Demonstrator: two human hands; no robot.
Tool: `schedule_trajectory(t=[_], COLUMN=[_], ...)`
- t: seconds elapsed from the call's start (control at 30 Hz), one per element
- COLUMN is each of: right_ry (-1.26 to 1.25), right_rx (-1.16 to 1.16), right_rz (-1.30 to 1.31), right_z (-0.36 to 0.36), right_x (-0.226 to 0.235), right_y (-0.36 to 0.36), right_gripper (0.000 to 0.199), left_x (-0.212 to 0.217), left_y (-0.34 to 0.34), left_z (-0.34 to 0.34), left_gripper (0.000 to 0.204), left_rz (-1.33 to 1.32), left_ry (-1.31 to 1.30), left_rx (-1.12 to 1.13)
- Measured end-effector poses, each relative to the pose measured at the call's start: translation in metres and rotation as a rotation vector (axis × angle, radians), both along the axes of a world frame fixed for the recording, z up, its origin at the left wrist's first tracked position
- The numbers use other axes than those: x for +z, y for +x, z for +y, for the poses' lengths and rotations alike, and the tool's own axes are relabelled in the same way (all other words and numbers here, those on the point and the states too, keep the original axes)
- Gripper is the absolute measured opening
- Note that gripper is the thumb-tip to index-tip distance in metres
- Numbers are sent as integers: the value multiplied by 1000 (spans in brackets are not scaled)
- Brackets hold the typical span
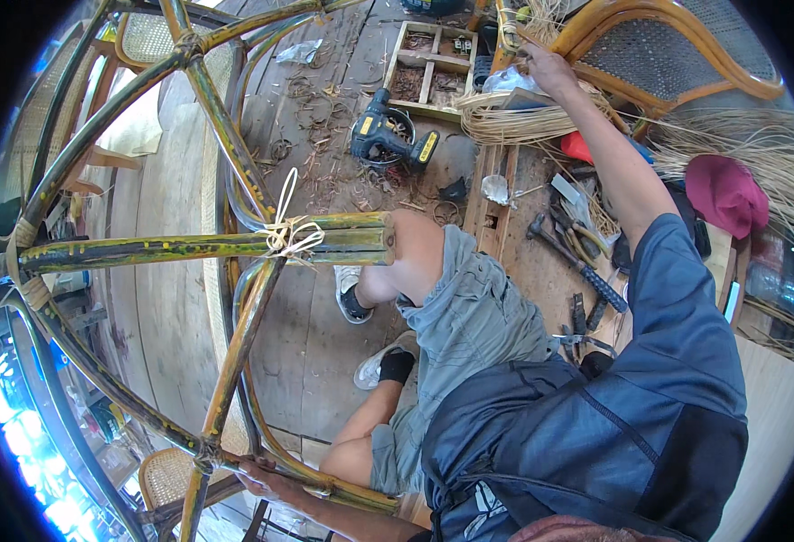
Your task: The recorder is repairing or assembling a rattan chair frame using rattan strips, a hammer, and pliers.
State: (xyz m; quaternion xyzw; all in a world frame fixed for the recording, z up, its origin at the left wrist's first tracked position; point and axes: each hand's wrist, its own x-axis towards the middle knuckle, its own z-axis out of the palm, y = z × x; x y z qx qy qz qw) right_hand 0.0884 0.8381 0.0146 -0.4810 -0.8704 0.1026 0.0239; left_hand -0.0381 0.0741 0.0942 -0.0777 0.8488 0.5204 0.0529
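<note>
A large frame of mottled yellow-green and dark poles (144, 248) fills the left side, its joints wrapped with cane. At one joint, a pale cane strip (290, 233) is wound around the poles, with loose loops standing up. The square-ended poles of this joint reach over my knee. Low in the view, my left hand (269, 481) is closed around a pole of the frame, its fingers partly hidden. My right arm stretches to the far right, where my right hand (550, 70) is closed beside a bundle of cane strips (519, 122). What it grips is unclear.
A cordless drill (388, 134) lies on the plank floor among shavings. Behind it stands a divided wooden box (431, 68). On my right are a hammer (577, 262), pliers (582, 235), a maroon cap (726, 194) and a curved chair part with woven mesh (668, 59).
</note>
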Motion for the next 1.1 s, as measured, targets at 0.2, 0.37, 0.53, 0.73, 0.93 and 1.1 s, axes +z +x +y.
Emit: schedule_trajectory(t=[0.2,0.37,0.53,0.73,0.93,1.1], right_ry=[92,235,179,196,276,258], right_rx=[-45,-62,-58,-29,73,117], right_rz=[241,179,-62,15,-52,-73], right_z=[5,0,20,38,41,39], right_x=[-18,-3,-10,-25,-24,-17], right_y=[3,-21,-33,-27,-26,-27], right_gripper=[37,32,29,28,26,29], left_x=[1,3,5,-1,-10,-20], left_y=[3,2,6,24,54,64], left_z=[2,7,9,6,0,0], left_gripper=[31,31,31,31,32,32], left_rz=[-15,-23,-30,-64,-131,-170], left_ry=[-3,-4,-6,-1,3,20], left_rx=[5,-1,5,49,114,139])
